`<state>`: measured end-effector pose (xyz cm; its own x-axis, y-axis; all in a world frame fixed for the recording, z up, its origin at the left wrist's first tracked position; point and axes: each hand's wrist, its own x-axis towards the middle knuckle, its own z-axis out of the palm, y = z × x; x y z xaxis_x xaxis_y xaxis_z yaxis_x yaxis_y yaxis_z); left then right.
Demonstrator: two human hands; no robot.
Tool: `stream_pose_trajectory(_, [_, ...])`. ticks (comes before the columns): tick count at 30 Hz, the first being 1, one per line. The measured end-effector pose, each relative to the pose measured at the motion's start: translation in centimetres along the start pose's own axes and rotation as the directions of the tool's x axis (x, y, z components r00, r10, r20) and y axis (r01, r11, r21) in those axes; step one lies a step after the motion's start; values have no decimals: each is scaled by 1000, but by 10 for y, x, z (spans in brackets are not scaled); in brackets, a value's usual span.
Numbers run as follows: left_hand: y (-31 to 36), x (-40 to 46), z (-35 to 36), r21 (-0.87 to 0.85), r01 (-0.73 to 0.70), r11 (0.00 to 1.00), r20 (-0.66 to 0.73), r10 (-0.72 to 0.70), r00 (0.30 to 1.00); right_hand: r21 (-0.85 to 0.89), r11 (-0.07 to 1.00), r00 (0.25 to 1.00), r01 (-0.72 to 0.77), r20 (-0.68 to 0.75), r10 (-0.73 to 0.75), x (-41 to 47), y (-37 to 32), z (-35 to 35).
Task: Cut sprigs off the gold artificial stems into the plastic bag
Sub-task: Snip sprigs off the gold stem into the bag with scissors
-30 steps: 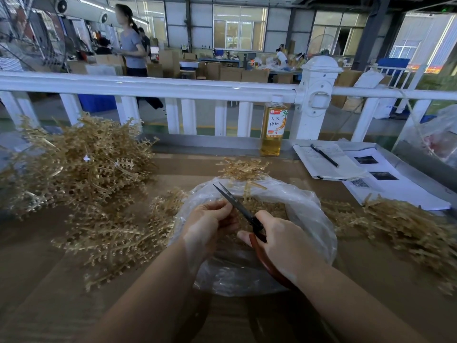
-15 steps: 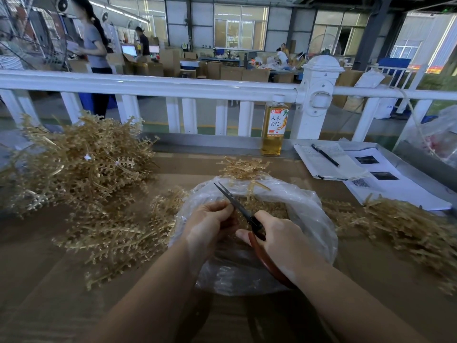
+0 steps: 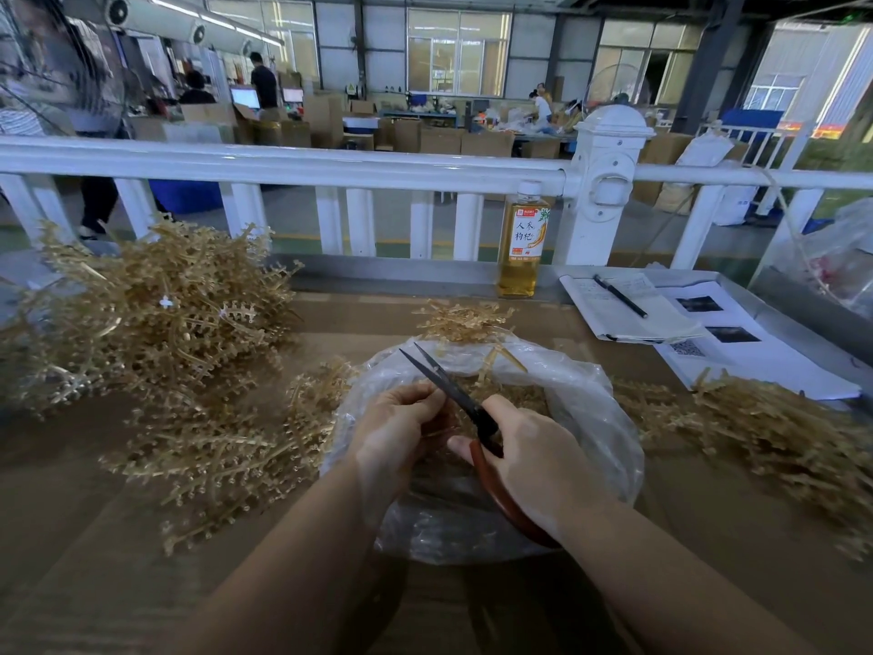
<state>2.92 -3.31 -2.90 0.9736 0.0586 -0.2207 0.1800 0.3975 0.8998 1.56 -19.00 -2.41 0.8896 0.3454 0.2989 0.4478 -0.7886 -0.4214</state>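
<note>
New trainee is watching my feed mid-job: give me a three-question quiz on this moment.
1. True or false: the right hand holds the scissors.
2. Over what are both hands working? A) notebook B) plastic bag C) railing
3. What stands by the white post?

Key: 1 true. 2 B. 3 A drink bottle of amber liquid.

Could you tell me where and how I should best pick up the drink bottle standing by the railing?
Grip the drink bottle around its labelled middle, coming from the near side. It stands upright, and the white railing sits close behind it, so a sideways wrap from the front looks easiest.
</note>
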Motion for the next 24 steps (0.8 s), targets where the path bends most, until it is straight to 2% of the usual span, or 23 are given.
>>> stream_pose_trajectory(11, [-1,2,0,-20,24,1000,-35,-25,999,-33,999,1000,-8,20,9,2,-1,-6])
stream_pose_trajectory(17, [0,2,1,-16,35,999,-38,-36,999,-14,999,998,-35,51,35,1,-5,-9])
stream_pose_trajectory(24, [3,1,5,-33,62,998,-86,-64,994,29,998,998,-60,22,59,-1,-9,-12])
